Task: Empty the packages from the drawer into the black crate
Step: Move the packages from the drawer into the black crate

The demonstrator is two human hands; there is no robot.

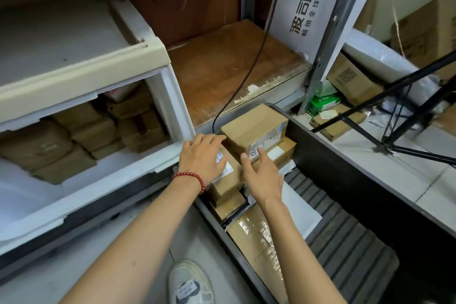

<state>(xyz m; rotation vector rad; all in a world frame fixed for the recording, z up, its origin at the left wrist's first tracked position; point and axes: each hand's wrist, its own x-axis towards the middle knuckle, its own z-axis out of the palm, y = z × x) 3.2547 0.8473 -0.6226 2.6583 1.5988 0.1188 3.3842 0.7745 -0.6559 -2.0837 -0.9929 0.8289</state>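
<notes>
Left hand [203, 155] lay flat on box [229, 184] in black crate [345, 163], right hand [262, 175] at top box [254, 128]. Both loose, gripping nothing.

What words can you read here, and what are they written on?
"波司登": large, on the white board.
"畅销全球72国": smaller, beside it on that board.
Labels on the packages in the black crate, on the box with a square code, and on the shoe: too blurred to read.
</notes>
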